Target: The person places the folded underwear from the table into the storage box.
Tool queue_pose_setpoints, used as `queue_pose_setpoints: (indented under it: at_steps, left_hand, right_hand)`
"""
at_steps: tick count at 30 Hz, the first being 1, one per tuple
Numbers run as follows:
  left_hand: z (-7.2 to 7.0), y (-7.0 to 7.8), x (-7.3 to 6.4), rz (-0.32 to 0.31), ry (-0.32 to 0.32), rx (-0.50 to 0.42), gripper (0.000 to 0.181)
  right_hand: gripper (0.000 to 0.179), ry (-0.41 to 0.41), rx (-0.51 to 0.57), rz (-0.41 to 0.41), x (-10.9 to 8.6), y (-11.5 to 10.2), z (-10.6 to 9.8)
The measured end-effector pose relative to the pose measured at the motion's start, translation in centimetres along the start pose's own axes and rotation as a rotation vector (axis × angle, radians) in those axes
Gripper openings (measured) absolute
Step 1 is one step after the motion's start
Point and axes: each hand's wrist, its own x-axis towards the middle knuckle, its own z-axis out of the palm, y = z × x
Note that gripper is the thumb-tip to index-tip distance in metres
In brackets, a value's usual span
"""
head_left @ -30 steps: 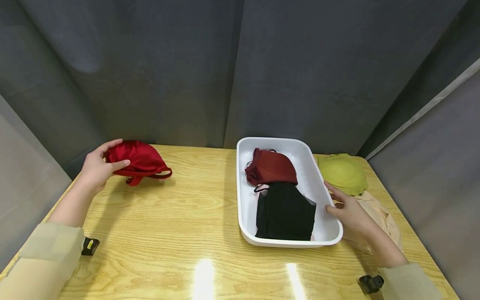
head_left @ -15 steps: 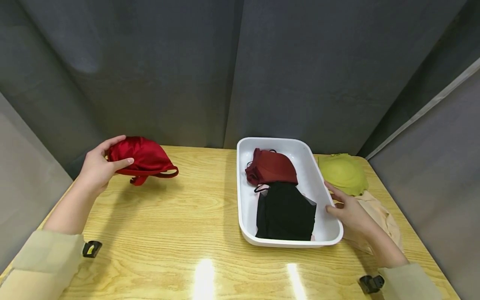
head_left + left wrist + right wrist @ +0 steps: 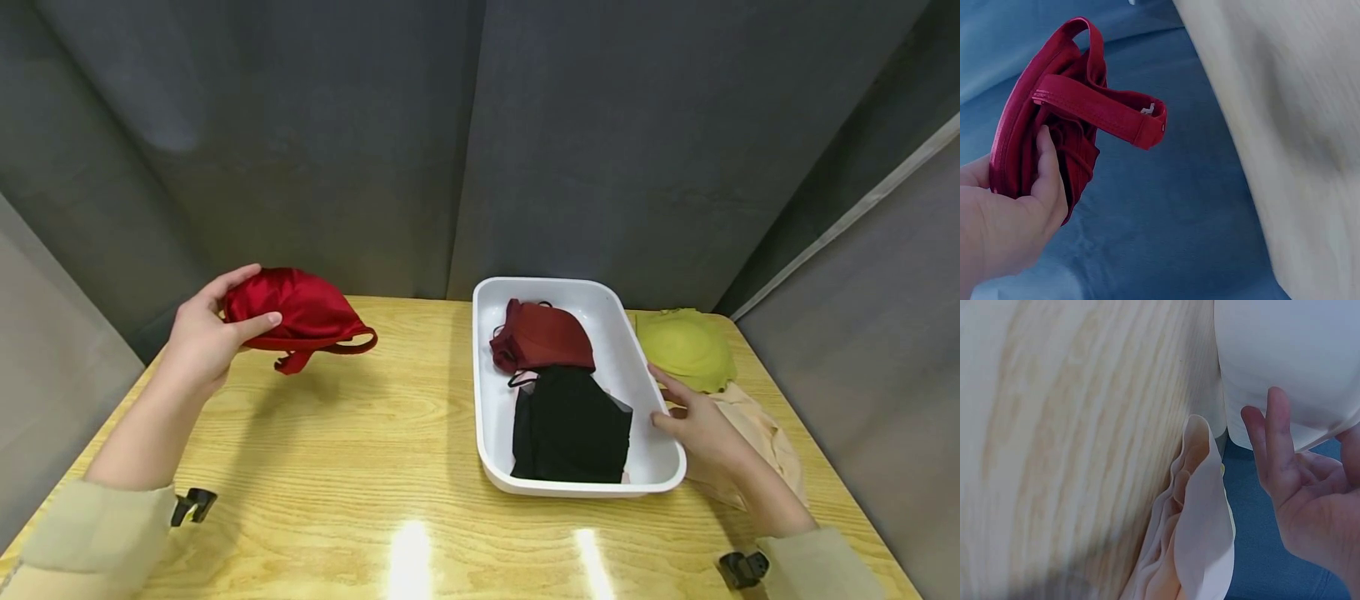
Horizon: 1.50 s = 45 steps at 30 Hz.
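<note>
My left hand grips a folded red satin bra, thumb on the near side, at the left above the table. In the left wrist view, the straps and hook band of the red bra hang out beyond the fingers. My right hand holds the right rim of a white plastic tub, with the thumb at the edge. The right wrist view shows two fingers of that hand stretched along the outer wall. Inside the tub lie a rust-red bra and, nearer me, a black one.
To the right of the tub, a yellow-green bra lies on the wooden table. A beige folded garment lies nearer, partly behind my right forearm. Grey curtains stand along the back and both sides.
My left hand has lifted the red bra slightly and carried it a little to the right. The right hand and the tub have stayed where they were.
</note>
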Motion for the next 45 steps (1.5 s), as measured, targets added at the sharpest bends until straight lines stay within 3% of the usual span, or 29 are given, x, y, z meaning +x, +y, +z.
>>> queue_pose_setpoints:
  at_steps: [3, 13, 28, 35, 45]
  left_hand:
    - [0.2, 0.6, -0.4, 0.03, 0.009, -0.038, 0.068]
    - [1.5, 2.9, -1.7, 0.163, -0.035, -0.312, 0.068]
    - [4.6, 6.7, -3.4, 0.295, -0.105, -0.439, 0.062]
    - [6.1, 7.5, -4.0, 0.362, -0.164, -0.5, 0.063]
    - [8.5, 7.8, -4.1, 0.409, -0.177, -0.496, 0.064]
  right_hand:
    - [0.073, -0.002, -0.01, 0.009, 0.0, 0.0, 0.0]
    - [0.073, 0.0, -0.004, 0.01, 0.0, -0.1, 0.0]
    - [0.073, -0.002, 0.014, 0.0, 0.2, 0.2, 0.1]
    - [0.072, 0.003, -0.006, -0.029, 0.2, 0.2, 0.2]
    - [0.072, 0.004, -0.008, -0.025, 0.3, 0.4, 0.2]
